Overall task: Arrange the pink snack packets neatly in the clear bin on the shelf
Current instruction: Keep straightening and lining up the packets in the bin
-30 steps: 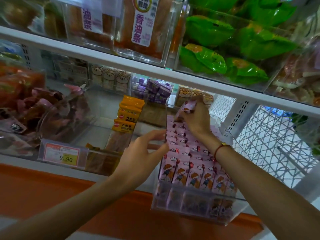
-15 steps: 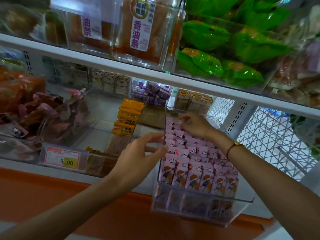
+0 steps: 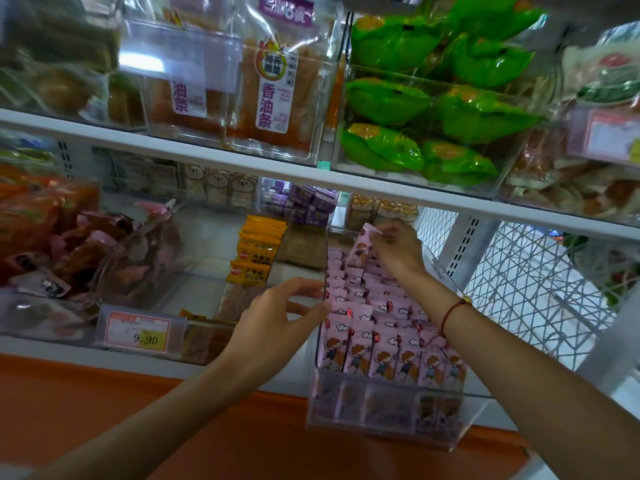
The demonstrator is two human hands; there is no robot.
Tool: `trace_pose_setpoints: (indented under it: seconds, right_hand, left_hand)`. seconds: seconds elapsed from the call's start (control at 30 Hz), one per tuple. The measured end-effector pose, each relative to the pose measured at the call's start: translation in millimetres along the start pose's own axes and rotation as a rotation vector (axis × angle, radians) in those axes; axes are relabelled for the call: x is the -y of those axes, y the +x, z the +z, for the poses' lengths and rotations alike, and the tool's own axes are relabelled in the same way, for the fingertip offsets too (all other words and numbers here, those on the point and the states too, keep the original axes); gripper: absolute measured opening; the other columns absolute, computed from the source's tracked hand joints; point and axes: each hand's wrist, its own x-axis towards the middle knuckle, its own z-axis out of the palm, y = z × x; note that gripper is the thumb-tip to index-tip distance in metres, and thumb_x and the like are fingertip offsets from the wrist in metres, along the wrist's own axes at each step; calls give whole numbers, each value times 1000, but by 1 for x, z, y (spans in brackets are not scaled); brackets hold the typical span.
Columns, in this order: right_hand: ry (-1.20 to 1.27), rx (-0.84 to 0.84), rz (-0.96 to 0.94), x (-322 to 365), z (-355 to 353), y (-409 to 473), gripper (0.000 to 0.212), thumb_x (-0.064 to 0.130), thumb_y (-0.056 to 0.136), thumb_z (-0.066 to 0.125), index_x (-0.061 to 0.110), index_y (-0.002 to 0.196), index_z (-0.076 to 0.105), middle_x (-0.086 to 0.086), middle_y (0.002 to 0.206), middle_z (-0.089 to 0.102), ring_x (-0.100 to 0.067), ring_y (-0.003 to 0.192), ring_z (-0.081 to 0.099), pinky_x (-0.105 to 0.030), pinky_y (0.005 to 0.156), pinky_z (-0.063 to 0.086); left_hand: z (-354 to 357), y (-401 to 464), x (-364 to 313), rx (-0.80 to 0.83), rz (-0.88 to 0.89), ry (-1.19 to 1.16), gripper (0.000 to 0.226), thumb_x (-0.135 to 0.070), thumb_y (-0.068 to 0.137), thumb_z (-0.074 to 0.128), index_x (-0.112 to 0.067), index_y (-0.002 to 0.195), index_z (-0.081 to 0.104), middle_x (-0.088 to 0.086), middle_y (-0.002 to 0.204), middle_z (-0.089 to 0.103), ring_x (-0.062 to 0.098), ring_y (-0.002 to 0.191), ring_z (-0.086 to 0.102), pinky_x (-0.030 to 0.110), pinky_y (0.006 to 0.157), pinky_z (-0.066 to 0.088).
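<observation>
Pink packets (image 3: pixel 377 327) fill the clear bin (image 3: pixel 388 420) at lower centre-right of the frame, standing in rows, front row upright against the front wall. Right hand (image 3: pixel 398 251) is at the far end of the bin, fingers pinched shut on one packet (image 3: pixel 362 245) lifted above the rows and tilted. Left hand (image 3: pixel 277 323) sits open, fingers spread, tips touching the bin's left wall, gripping nothing.

We judge the step as slotting this packet into the back row. To do it well we'd keep the left hand bracing the wall so the bin doesn't slide, turn the packet face-forward like the others, and push it straight down into a gap without knocking its neighbours.

Packets look like thin glossy film, flat, rectangular, crimped top edges, cartoon print; likely slippery and floppy. Bin is rigid transparent plastic, smooth, boxy. Shelf (image 3: pixel 242 161) above is white.
</observation>
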Motion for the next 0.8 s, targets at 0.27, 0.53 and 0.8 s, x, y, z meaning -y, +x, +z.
trace_pose_setpoints:
  seconds: [0.27,0.53,0.8]
  right_hand:
    - [430,-285,-158,38,-56,-87,9,11,93,58,17,86,56,4,88,62,9,77,60,-7,68,46]
    - [818,-9,203,53,-85,-141,10,15,93,54,11,87,62,11,63,66,-1,62,64,-15,55,50]
    - [870,86,298,47,-91,-142,14,20,94,54,11,90,64,7,69,67,-3,66,63,-19,63,51]
  left_hand:
    - [-7,-11,-16,-153,102,-22,41,-45,86,60,-43,125,48,-35,108,51,-10,101,54,13,80,45]
    - [3,-29,-44,51,254,-33,58,-67,74,50,-39,125,55,-31,106,61,-8,97,59,19,79,54]
    - [12,-29,-44,132,253,-161,45,-50,79,52,-31,119,63,-24,103,68,-5,91,64,15,69,53]
